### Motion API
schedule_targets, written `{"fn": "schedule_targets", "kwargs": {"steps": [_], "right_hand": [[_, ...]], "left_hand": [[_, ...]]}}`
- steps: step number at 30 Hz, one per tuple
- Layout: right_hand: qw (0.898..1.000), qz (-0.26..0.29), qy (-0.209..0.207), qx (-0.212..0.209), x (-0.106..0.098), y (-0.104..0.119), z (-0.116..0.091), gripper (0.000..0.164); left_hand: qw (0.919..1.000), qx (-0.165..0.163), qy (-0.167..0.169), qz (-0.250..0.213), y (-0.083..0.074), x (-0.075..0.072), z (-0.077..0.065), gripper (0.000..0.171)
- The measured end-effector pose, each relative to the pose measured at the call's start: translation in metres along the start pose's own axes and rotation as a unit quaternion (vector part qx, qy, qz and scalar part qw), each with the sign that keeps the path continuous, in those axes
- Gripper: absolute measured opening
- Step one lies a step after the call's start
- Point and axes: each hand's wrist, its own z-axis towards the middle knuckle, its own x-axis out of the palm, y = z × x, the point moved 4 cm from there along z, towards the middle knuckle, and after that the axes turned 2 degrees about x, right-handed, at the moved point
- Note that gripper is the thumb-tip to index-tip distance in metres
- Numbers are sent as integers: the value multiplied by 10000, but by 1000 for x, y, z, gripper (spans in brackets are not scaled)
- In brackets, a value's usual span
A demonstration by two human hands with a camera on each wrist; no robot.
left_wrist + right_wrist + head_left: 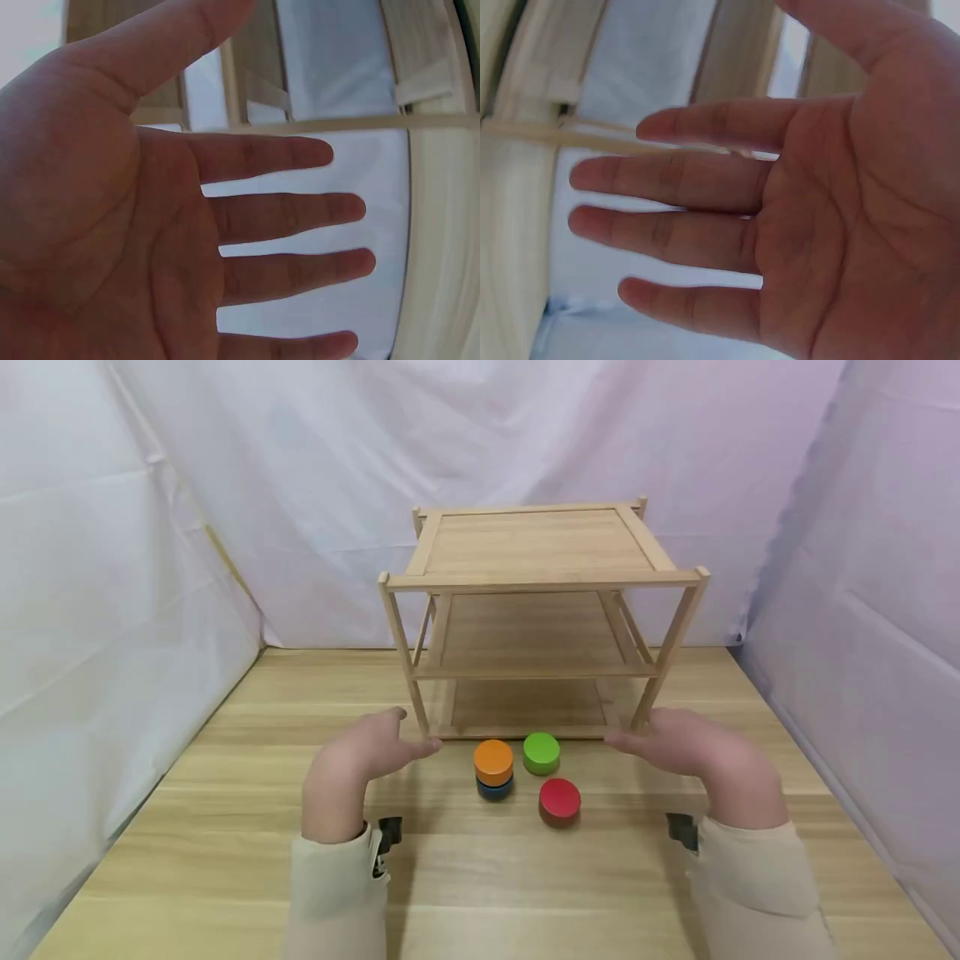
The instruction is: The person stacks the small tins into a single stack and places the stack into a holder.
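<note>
My left hand (367, 747) hovers at the left of the rack's front, its fingers straight and spread in the left wrist view. Mirroring it, my right hand (690, 747) is at the right front, fingers also straight, palm bare in the right wrist view. Neither holds anything. Between them sits a group of round discs: an orange disc (493, 762) stacked on a dark blue disc (495, 790), a green disc (542, 753) at the rack's front edge, and a red disc (559, 802) nearer me. The blue one is mostly covered by the orange.
A light wooden rack (536, 578) with three shelf levels stands behind the discs on the wood-grain table (480, 910). White cloth (315, 435) hangs behind and along both sides. Dark camera mounts (389, 833) sit at the wrists by the sleeves.
</note>
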Motion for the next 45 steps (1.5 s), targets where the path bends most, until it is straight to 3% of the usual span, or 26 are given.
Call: {"fn": "schedule_targets", "kwargs": {"steps": [4,10,16,21,26,33,45], "right_hand": [[9989,-138,-142,-431,-3,25,-1,102],[9974,-396,-11,-607,4,50,-4,101],[9932,-891,43,-754,17,67,6,93],[9843,-1450,-302,-955,27,73,27,82],[9767,-1630,-582,-1269,37,70,52,71],[9765,-1455,-597,-1474,53,65,77,78],[9795,-1030,-687,-1592,71,66,86,80]], "left_hand": [[9993,366,-23,74,-10,4,-3,87],[9924,1227,-13,-73,-23,18,5,74],[9839,1749,-30,-363,-31,32,20,81],[9800,1902,262,-513,-35,49,33,86],[9761,2057,398,-572,-38,61,41,81],[9776,1967,468,-592,-33,68,49,78],[9737,1962,676,-939,-33,78,57,69]]}}
